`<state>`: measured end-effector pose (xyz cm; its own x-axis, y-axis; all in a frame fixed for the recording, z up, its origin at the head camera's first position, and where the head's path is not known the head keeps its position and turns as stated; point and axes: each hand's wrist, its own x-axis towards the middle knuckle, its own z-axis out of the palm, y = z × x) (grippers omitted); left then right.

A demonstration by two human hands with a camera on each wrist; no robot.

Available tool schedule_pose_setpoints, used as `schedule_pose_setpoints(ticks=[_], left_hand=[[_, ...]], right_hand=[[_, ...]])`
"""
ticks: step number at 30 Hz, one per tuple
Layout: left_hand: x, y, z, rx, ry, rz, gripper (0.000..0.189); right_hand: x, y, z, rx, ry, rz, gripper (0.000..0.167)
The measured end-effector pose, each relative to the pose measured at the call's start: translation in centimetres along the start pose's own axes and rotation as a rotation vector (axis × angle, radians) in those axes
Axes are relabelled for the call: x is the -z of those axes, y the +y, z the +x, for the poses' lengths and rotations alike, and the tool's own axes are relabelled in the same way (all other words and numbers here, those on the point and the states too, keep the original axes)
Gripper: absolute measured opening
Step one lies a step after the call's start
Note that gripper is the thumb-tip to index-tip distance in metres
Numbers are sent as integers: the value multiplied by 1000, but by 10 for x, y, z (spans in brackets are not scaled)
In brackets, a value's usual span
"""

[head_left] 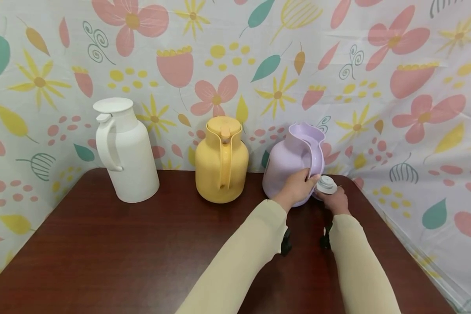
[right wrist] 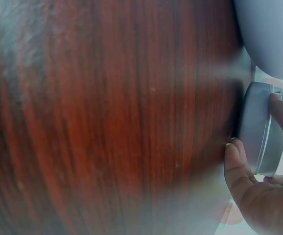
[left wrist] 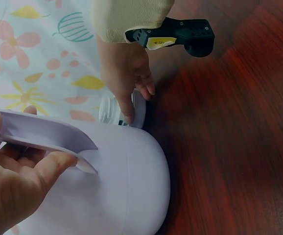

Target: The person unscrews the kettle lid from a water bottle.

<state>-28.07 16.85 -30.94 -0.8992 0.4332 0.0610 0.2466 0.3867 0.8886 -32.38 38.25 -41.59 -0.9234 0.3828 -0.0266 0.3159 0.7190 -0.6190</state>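
Note:
My left hand (head_left: 296, 188) grips the handle of a lilac thermos jug (head_left: 278, 168), which stands upright at the right rear of the table. In the left wrist view its fingers and thumb curl around that handle (left wrist: 43, 131). Beside the jug's base, my right hand (head_left: 336, 201) holds a round lilac lid with a white stopper (head_left: 326, 185). The white stopper side faces up. From the right wrist view, thumb and fingers pinch the lid's edge (right wrist: 255, 127), low over the tabletop; whether it touches the wood I cannot tell.
A yellow thermos jug (head_left: 221, 165) with its lid on stands at the table's back middle. Farther left is a taller white thermos jug (head_left: 129, 157). A flower-patterned cloth (head_left: 216, 65) hangs behind the dark wooden table (head_left: 141, 244) and along its sides.

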Motion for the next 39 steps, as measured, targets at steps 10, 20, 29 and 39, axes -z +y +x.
schedule_pose_setpoints(ticks=[10,20,29,39], left_hand=[[-2,1,-2,-20,-5,-29,26],[1,-1,-2,-14,-18,-42,29],[3,-3,-6,0,-25,-28,37],[44,-34,-35,-114,-135,59,38]], right_hand=[[-4,6,10,82,36,38,98],[-3,-2,0,32,-1,15,87],[0,4,-2,7,-61,76,100],[26,-8,-29,0,-167,208,94]])
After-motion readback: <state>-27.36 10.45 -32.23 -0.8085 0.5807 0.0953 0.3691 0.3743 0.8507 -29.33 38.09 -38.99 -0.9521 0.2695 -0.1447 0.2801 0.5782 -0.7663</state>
